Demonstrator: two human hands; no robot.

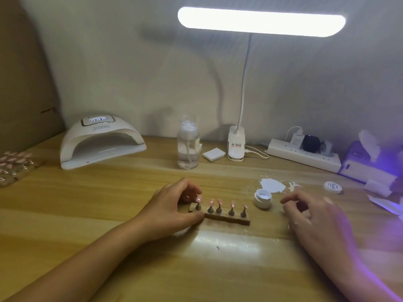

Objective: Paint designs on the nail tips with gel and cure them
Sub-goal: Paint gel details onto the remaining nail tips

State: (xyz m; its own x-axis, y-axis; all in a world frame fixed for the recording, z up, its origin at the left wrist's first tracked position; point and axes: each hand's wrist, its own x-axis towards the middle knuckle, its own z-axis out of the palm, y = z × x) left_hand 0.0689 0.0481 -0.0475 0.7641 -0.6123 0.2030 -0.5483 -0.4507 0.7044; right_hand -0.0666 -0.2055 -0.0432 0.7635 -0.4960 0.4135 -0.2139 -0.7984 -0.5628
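A long holder bar [229, 220] lies in the middle of the wooden desk, with several pink nail tips [220, 202] standing on small metal stands. My left hand [172, 211] grips the bar's left end, thumb at the front and fingers behind the leftmost tip. An open white gel jar [263, 198] sits just right of the bar, its lid [333, 187] farther right. My right hand [314, 216] hovers right of the jar with fingers loosely curled and nothing visible in it. The white curing lamp [100, 142] stands at the back left, its display lit.
A clear pump bottle [188, 147], a white pad [213, 154] and the desk lamp's base [236, 144] stand at the back. A power strip [303, 156] and tissue box [368, 164] are at the right. A white gel smear [272, 185] marks the desk. More nail tips [13, 166] lie far left.
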